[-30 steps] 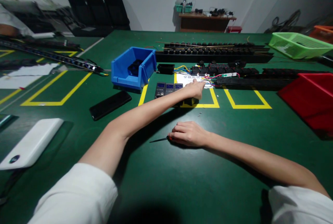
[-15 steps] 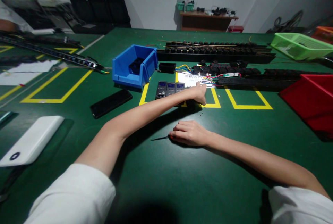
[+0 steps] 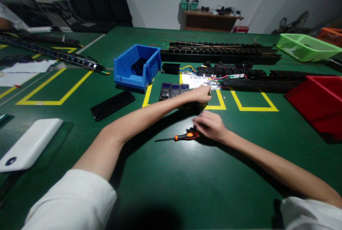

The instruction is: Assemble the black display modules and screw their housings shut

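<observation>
Screwdriver (image 3: 187, 136) lay just beside the right hand (image 3: 212, 124), farther than the black modules (image 3: 175, 89) from the tabletop (image 3: 229, 180)'s far edge. The right hand's fingers were partly curled, their hold unclear; the left hand (image 3: 202, 94) bent near the black modules, its opening and grip hidden.

Being a green table (image 3: 240, 173), marked with yellow tape (image 3: 259, 109). Carrying a screwdriver (image 3: 187, 136) near the middle and, farther back, dark modules (image 3: 165, 90), a paper (image 3: 195, 83) and long black strips (image 3: 219, 58). Supporting also, on the left side, a blue bin (image 3: 129, 76), a phone (image 3: 113, 105) and a white device (image 3: 33, 142); on the right side, a red bin (image 3: 316, 107) and a green basket (image 3: 304, 52).
</observation>
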Demonstrator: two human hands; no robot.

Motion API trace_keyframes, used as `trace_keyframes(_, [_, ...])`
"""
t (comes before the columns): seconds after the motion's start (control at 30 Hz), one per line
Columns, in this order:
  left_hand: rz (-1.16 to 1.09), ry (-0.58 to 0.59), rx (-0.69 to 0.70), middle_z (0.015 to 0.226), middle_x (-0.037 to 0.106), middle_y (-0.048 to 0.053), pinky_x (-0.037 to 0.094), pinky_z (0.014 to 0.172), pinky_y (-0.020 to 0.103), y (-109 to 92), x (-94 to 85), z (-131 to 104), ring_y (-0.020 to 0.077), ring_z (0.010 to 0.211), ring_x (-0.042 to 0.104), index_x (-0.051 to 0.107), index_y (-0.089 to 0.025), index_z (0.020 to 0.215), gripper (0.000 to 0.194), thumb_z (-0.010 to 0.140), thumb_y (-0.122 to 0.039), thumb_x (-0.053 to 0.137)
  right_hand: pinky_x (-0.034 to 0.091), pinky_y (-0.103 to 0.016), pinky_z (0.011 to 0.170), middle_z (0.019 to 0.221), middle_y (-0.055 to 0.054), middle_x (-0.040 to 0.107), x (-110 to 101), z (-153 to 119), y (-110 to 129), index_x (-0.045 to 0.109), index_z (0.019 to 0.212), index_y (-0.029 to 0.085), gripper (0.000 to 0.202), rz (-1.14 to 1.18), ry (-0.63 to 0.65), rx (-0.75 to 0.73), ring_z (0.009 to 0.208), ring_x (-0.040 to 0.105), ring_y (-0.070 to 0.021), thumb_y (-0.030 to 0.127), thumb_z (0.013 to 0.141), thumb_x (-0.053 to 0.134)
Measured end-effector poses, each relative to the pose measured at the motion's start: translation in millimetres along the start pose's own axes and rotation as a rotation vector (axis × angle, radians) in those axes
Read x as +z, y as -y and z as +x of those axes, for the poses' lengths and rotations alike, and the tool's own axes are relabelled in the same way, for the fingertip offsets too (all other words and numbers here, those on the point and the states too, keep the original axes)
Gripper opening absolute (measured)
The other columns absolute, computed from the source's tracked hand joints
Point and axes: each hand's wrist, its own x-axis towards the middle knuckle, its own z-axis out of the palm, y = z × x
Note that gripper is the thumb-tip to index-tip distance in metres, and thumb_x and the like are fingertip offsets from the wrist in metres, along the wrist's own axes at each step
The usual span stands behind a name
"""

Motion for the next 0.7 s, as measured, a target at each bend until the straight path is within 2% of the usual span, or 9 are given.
trace_keyframes(0.07, [-0.020,-0.017,0.002,0.110,0.065,0.015,0.049,0.086,0.035,3,-0.6,0,0.0269,0.101,0.062,0.054,-0.014,0.112,0.032,0.085,-0.030,0.048,0.046,-0.031,0.065,0.077,-0.007,0.068,-16,-7,-22,0.069,0.091,0.017,0.015,-0.061,-0.143,0.329,0.068,0.058,-0.0172,0.025,0.090,0.056])
trace_keyframes(0.13, [-0.038,-0.032,-0.003,0.111,0.064,0.014,0.049,0.086,0.035,5,-0.5,0,0.0261,0.100,0.063,0.053,-0.014,0.113,0.032,0.086,-0.031,0.047,0.046,-0.031,0.062,0.081,-0.008,0.070,-27,-12,-44,0.071,0.090,0.017,0.020,-0.037,-0.131,0.594,0.065,0.059,-0.0173,0.033,0.088,0.058])
trace_keyframes(0.27, [-0.064,-0.067,-0.025,0.112,0.064,0.014,0.049,0.086,0.035,7,2.0,0,0.0254,0.100,0.062,0.052,-0.014,0.113,0.032,0.087,-0.031,0.045,0.046,-0.030,0.060,0.081,-0.008,0.074,-26,-12,-67,0.074,0.093,0.016,0.026,0.025,-0.075,0.671,0.061,0.060,-0.0172,0.037,0.084,0.062])
trace_keyframes(0.43, [-0.081,-0.077,-0.053,0.112,0.064,0.013,0.049,0.084,0.035,8,3.8,-2,0.0253,0.098,0.063,0.051,-0.015,0.113,0.032,0.086,-0.031,0.045,0.045,-0.029,0.059,0.080,-0.009,0.075,-16,-6,-68,0.076,0.088,0.014,0.030,0.114,-0.107,0.735,0.062,0.060,-0.0171,0.039,0.085,0.061])
trace_keyframes(0.7, [-0.128,-0.087,-0.011,0.112,0.064,0.015,0.048,0.083,0.034,7,0.4,-2,0.0257,0.098,0.062,0.050,-0.012,0.114,0.034,0.086,-0.031,0.045,0.047,-0.025,0.054,0.073,-0.007,0.073,-16,-6,-76,0.074,0.086,0.013,0.035,0.382,-0.166,0.847,0.058,0.061,-0.0140,0.047,0.078,0.068])
